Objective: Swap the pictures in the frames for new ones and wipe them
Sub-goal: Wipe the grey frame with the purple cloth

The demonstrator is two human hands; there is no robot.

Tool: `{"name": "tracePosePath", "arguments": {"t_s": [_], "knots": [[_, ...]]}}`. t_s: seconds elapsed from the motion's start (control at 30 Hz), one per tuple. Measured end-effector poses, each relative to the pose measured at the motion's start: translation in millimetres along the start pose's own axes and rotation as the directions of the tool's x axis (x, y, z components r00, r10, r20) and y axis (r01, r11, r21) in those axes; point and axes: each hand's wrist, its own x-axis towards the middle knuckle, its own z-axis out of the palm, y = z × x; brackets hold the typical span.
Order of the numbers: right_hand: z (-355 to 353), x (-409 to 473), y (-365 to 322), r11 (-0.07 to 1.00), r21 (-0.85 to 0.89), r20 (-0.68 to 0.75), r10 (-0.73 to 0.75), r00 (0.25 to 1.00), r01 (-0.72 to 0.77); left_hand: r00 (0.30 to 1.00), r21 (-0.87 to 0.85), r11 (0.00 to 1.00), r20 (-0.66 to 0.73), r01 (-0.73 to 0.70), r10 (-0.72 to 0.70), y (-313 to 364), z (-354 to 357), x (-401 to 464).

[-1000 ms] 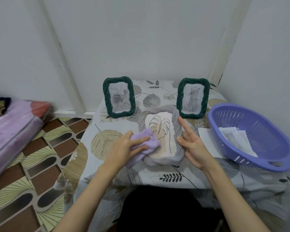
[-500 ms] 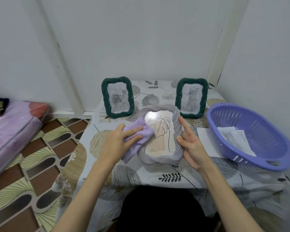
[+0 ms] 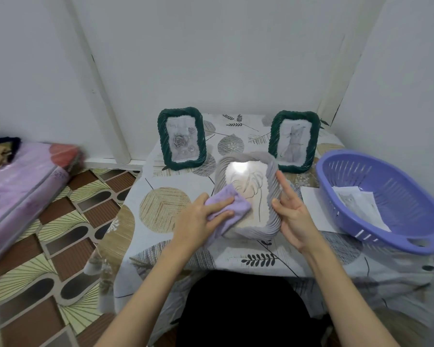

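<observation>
Grey frame (image 3: 271, 194): propped on the table (image 3: 161, 194), tilted back, between both hands; holds a leaf drawing. Glare spot sits at the top of the glass, as 0.5 s ago; absent 1.0 s ago.
Left hand (image 3: 198, 221): fingers laid over the cloth (image 3: 232, 207), thumb under its edge, pressing it on the lower-left of the glass.
Cloth: lilac, bunched; now lower on the glass than 0.5 s ago, when it was at the upper-left corner.
Right hand (image 3: 295, 215): fingers straight, spread, braced against the frame's right edge; grips nothing. Same place as in both earlier frames.
Green frames: left one (image 3: 181, 139) with a rose picture, right one (image 3: 294, 141) with a cat picture; both upright behind the grey frame, unmoved.
Basket (image 3: 396, 171): purple, at the table's right, papers (image 3: 358, 204) inside; unmoved.
Loose sheet (image 3: 311, 199): flat, partly under the basket.
</observation>
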Motion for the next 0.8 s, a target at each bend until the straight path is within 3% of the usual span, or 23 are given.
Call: {"name": "tracePosePath", "arguments": {"t_s": [0.13, 0.33, 0.67, 0.8], "knots": [[-3.0, 2.6, -10.5, 0.999, 0.03, -0.001, -0.031, 1.0, 0.031, 1.0, -0.003, 1.0, -0.013, 0.007, -0.007, -11.4, -2.0, -8.7], [13.1, -5.2, 16.4, 0.994, -0.063, 0.124, 0.102, 0.987, -0.095, 0.987, 0.077, 0.992, -0.134, 0.098, -0.087, 6.0, -9.0, 25.9], [7.9, -4.7, 4.6, 0.996, 0.074, -0.024, 0.044, 0.999, -0.042, 0.981, 0.188, 0.963, 0.014, -0.193, 0.194, 35.4, 11.0, -3.2], [-0.1, -7.7, -0.7, 0.995, 0.091, 0.028, 0.031, 0.999, -0.034, 0.982, 0.215, 0.964, -0.072, -0.155, 0.174, 14.6, 1.9, -11.4]]}}
